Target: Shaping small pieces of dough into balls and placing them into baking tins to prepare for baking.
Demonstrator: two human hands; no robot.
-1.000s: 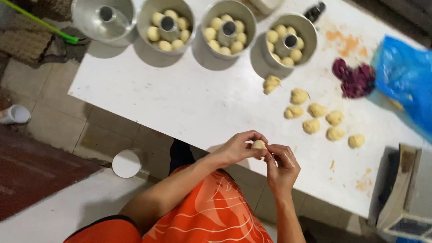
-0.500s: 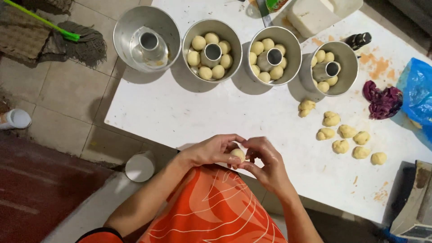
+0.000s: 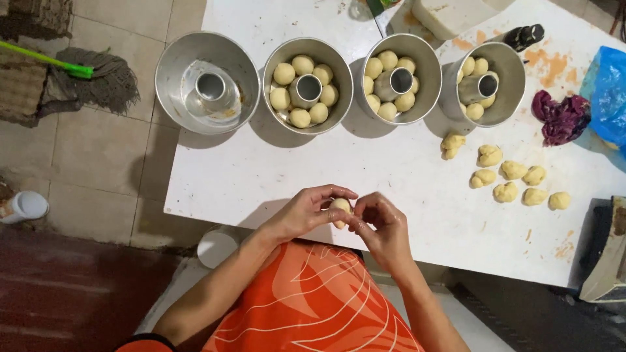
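A small pale dough ball (image 3: 340, 208) sits between both my hands at the near edge of the white table (image 3: 261, 176). My left hand (image 3: 306, 212) cups it from the left, and my right hand (image 3: 383, 225) pinches it from the right. Several rough dough pieces (image 3: 515, 173) lie on the table to the right. Along the back stand ring-shaped metal pans: an empty pan (image 3: 207, 81) at the left, a full pan (image 3: 306, 85), another filled pan (image 3: 400, 78), and a partly filled pan (image 3: 486, 81).
A purple lump (image 3: 559, 118) and a blue plastic bag (image 3: 606, 91) lie at the right. A white block (image 3: 450, 14) and a dark bottle (image 3: 525, 36) sit at the back. On the floor are a green-handled mop (image 3: 78, 75) and a white round stool top (image 3: 217, 248).
The view has shifted so the table sits further right and closer. Both hands keep working the dough ball, which has turned slightly between the fingers.
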